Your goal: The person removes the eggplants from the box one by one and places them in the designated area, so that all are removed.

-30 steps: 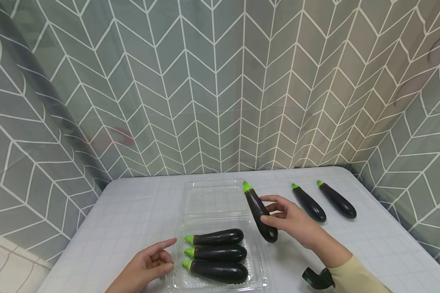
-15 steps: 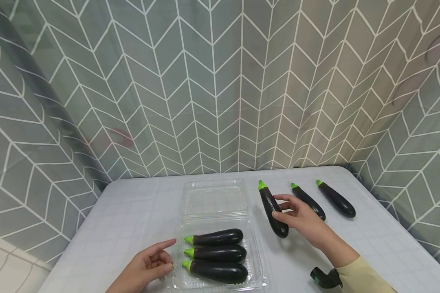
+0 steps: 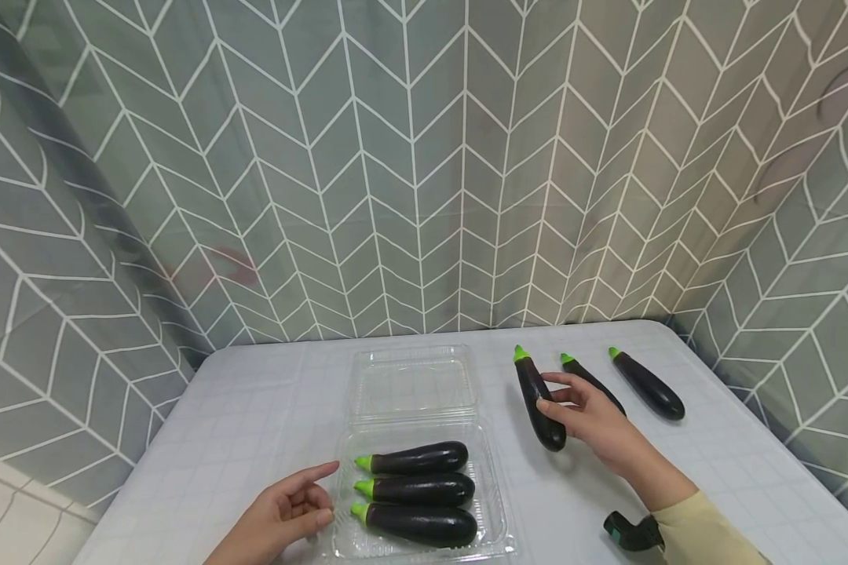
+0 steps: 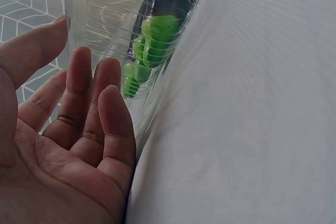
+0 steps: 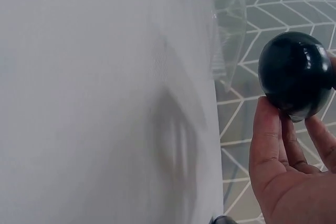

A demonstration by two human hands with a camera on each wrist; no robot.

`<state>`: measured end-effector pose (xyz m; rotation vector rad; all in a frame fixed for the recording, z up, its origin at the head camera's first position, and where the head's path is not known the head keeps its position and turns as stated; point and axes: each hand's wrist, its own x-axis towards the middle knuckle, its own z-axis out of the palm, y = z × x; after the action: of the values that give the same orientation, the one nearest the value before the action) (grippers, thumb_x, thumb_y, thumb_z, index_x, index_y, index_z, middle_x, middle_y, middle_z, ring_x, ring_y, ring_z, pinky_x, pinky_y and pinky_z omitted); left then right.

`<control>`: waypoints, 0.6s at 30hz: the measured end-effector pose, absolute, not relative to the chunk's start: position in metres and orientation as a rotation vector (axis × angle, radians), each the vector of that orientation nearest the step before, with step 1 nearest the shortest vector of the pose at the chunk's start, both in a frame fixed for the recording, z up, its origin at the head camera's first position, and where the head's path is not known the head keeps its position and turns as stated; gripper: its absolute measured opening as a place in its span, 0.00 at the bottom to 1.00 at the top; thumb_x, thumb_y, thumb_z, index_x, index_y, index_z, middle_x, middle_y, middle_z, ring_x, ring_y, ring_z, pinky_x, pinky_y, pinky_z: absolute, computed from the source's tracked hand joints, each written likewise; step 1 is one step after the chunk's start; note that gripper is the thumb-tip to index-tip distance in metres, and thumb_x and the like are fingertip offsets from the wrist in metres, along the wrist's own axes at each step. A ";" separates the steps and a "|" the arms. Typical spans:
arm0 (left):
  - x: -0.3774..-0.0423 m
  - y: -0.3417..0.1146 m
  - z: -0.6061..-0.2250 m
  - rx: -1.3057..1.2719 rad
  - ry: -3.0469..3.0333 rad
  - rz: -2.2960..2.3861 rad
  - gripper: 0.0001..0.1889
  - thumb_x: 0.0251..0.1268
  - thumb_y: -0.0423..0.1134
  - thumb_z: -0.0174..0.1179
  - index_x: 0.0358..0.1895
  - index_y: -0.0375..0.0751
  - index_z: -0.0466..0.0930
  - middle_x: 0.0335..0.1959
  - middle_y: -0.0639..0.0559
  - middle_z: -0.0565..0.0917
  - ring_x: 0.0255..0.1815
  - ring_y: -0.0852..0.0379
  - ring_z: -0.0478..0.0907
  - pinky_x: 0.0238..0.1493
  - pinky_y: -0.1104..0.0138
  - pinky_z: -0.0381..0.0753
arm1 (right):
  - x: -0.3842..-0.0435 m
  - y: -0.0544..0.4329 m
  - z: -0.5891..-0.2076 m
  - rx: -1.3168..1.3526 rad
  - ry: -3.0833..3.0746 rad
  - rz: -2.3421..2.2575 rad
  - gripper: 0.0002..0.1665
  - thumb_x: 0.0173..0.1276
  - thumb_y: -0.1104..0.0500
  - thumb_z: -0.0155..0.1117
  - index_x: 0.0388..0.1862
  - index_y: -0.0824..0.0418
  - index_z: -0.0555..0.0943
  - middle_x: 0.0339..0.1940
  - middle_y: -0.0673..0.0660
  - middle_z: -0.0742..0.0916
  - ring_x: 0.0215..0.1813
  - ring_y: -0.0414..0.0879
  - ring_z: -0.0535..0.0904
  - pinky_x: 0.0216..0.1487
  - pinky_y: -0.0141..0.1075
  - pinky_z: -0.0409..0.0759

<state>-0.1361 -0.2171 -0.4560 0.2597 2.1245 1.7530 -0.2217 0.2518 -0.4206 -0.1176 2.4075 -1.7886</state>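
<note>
My right hand (image 3: 593, 420) pinches an eggplant (image 3: 535, 400) between thumb and fingers, its green stem pointing to the back. In the right wrist view the rounded dark end of that eggplant (image 5: 294, 74) shows above the table. Three more eggplants (image 3: 424, 490) lie side by side in the clear plastic clamshell box (image 3: 493, 502), stems to the left. Beside the box's left wall is my left hand (image 3: 290, 506), fingers loosely bent and holding nothing. The left wrist view shows its fingertips at the box wall (image 4: 110, 35); whether they touch I cannot tell.
Two eggplants lie on the white-covered table to the right: one (image 3: 593, 383) partly hidden behind my right hand, the other (image 3: 648, 384) farther right. The box's lid (image 3: 413, 384) lies folded back. A patterned curtain (image 3: 424, 196) encloses the table's back and sides.
My right hand has carried its eggplant rightward, away from the box and closer to the two on the table. The left hand and the eggplants in the box have stayed put.
</note>
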 end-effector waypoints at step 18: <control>-0.137 -0.219 -0.459 0.268 2.118 1.758 0.35 0.69 0.36 0.63 0.73 0.28 0.59 0.42 0.40 0.81 0.36 0.56 0.78 0.40 0.67 0.80 | -0.232 0.255 -0.427 -0.052 2.550 -1.684 0.42 0.67 0.45 0.69 0.73 0.59 0.66 0.56 0.65 0.80 0.53 0.52 0.77 0.43 0.40 0.78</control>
<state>-0.1368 -0.2189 -0.4593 0.2678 2.1183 1.7582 -0.2319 0.2547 -0.4272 -0.0524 2.5498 -1.6844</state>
